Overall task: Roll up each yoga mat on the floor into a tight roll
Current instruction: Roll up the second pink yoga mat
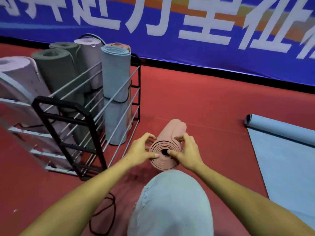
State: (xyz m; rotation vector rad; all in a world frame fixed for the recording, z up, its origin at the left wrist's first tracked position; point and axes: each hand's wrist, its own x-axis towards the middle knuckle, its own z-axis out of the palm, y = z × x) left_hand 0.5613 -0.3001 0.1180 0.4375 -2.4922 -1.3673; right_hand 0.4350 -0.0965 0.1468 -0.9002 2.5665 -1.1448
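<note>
A: Where is the pink mat (167, 143) in relation to the person's grip?

B: It is rolled up and sits between the two hands, its near end facing the camera so the spiral of layers shows. Its far end rests on the red floor (204, 106), just beyond the person's knee (170, 201) in pale blue denim.

A: How does the left hand (141, 150) hold it?

B: The fingers curl round the left side of the roll near its open end, and the thumb presses on the spiral edge. That grip is closed on the mat.

A: And the right hand (187, 151)?

B: It holds the right side, fingers bent over the outer layer at the top, with the thumb reaching in towards the dark hole at the centre of the roll. So both hands clasp the same end, one on each side.

A: What else lies nearby?

B: A light blue mat (286, 150) lies mostly flat on the floor to the right, well apart from the hands, its far end partly rolled. To the left stands a black rack (88, 116) holding rolled mats upright. A black cord (104, 217) loops on the floor under the left forearm. A blue banner (204, 31) with white characters runs along the back.
</note>
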